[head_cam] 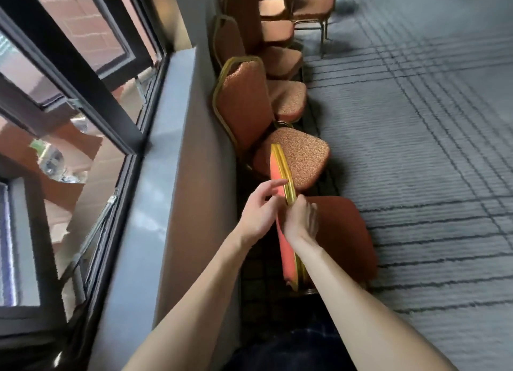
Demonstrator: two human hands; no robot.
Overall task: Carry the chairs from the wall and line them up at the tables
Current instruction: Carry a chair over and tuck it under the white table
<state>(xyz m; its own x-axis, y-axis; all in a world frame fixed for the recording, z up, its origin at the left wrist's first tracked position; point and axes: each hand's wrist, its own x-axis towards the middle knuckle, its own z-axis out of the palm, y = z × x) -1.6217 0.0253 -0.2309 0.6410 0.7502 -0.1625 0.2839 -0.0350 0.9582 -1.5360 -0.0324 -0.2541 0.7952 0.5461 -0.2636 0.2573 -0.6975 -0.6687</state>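
**Q:** Item (a): where is the thing I am to carry?

**A:** (a) The nearest chair [344, 232] stands in the row against the wall [194, 176], directly below me, with its backrest [287, 245] seen edge-on. No worktop is in view.

**Q:** Items (b) and (c): my hands?

**A:** (b) My right hand [301, 218] is curled over the gold frame at the top of the backrest and grips it. (c) My left hand [261, 212] lies with its fingers nearly straight against the orange face of the backrest, touching but not clasping.

**Q:** Item (d): hazards?

**A:** (d) The next chair [299, 157] sits just beside mine, its seat close to the backrest's far end. I judge that a lift swung forward would knock it. With only one hand clasping, the chair could twist, and a leg might drag on the carpet [416, 148] or strike the wall. The legs are hidden, so I cannot tell whether they are caught on the neighbour's.
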